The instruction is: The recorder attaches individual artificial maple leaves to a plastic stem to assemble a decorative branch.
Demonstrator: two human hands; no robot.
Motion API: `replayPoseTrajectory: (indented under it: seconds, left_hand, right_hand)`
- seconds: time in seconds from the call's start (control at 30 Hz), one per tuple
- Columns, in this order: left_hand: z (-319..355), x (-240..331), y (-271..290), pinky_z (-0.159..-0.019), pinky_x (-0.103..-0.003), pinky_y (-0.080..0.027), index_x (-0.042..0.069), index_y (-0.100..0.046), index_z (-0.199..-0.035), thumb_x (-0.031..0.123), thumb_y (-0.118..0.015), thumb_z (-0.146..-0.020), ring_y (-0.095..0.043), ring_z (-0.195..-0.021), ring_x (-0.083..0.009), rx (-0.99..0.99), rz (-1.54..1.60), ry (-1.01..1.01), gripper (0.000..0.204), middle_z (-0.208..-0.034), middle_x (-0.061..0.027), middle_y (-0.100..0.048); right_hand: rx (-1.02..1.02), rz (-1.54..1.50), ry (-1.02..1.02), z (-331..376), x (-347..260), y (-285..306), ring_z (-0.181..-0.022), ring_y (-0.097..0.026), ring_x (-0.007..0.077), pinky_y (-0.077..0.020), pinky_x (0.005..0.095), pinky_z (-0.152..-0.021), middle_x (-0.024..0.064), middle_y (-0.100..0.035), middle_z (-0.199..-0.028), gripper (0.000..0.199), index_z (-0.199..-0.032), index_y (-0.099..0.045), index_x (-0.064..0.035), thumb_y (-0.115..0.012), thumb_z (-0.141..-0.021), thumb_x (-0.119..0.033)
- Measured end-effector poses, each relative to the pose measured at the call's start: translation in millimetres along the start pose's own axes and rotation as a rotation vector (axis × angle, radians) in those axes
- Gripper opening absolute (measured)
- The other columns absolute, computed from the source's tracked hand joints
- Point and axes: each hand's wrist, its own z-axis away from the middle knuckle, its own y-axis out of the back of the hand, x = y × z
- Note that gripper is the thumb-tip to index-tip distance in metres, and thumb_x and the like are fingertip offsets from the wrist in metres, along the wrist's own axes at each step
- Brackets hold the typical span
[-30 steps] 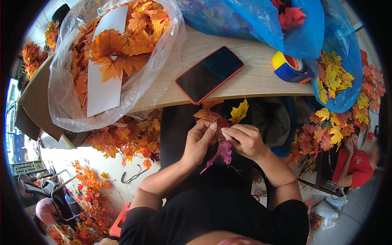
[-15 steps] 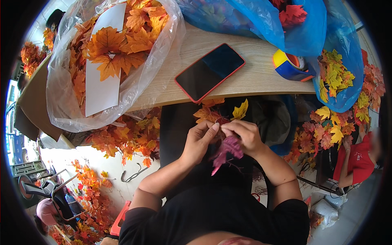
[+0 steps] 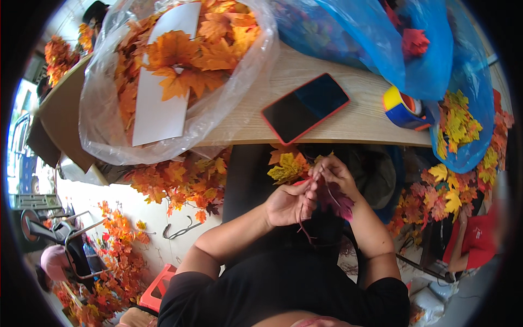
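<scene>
Pinching thin stems [image 3: 306,233] at the fingertips of both the left hand [image 3: 289,207] and the right hand [image 3: 335,173], close together before the table [image 3: 359,128]; too hidden to tell stem from stem. Just under the right hand, a purple leaf [image 3: 340,204]; just beyond the left hand, a yellow leaf [image 3: 286,170]. Farther out, on the table, 1 red-edged phone [image 3: 306,109] and 1 yellow-and-blue roll [image 3: 402,110]. To their left, a clear bag [image 3: 98,148] of orange leaves [image 3: 215,57] and 1 white card [image 3: 159,115]; beyond the roll, a blue bag [image 3: 360,49].

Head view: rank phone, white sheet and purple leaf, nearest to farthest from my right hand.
1. Purple leaf, next to the right hand.
2. Phone, ahead on the table.
3. White sheet, far left, among orange leaves.
</scene>
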Motion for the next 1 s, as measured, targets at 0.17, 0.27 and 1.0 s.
replayPoseTrajectory:
  seconds: [0.17,0.27,1.0]
  left_hand:
    - [-1,-10,13,-0.067,-0.026,-0.045,0.006,-0.060,-0.106,0.019,-0.049,-0.096,-0.051,-0.072,-0.0110,-0.106,0.079,0.106,0.020,-0.083,-0.0018,-0.057]
    - [-1,-9,12,-0.068,-0.024,-0.045,0.009,-0.060,-0.105,0.014,-0.059,-0.090,-0.050,-0.072,-0.0092,-0.217,-0.022,0.008,0.016,-0.086,-0.0005,-0.058]
    - [1,13,-7,-0.089,-0.029,-0.052,0.003,-0.058,-0.100,0.021,-0.048,-0.098,-0.063,-0.099,-0.0156,0.346,-0.554,-0.554,0.021,-0.117,-0.0113,-0.062]
  right_hand:
    - [-0.052,0.001,-0.045,-2,-8,-12,-0.079,-0.056,0.0158,-0.0390,0.0348,-0.091,0.0036,-0.057,-0.076,0.012,-0.087,-0.047,-0.0100,-0.057,-0.092,-0.015]
    - [-0.060,0.065,-0.055,-10,-14,-18,-0.080,-0.057,0.0167,-0.0409,0.0350,-0.090,0.0043,-0.060,-0.079,0.015,-0.084,-0.050,-0.0088,-0.059,-0.092,-0.018]
    - [0.187,1.170,0.490,-292,-95,-155,-0.077,-0.065,0.0235,-0.0501,0.0334,-0.074,0.0108,-0.069,-0.085,0.021,-0.094,-0.068,-0.0035,-0.061,-0.086,-0.022]
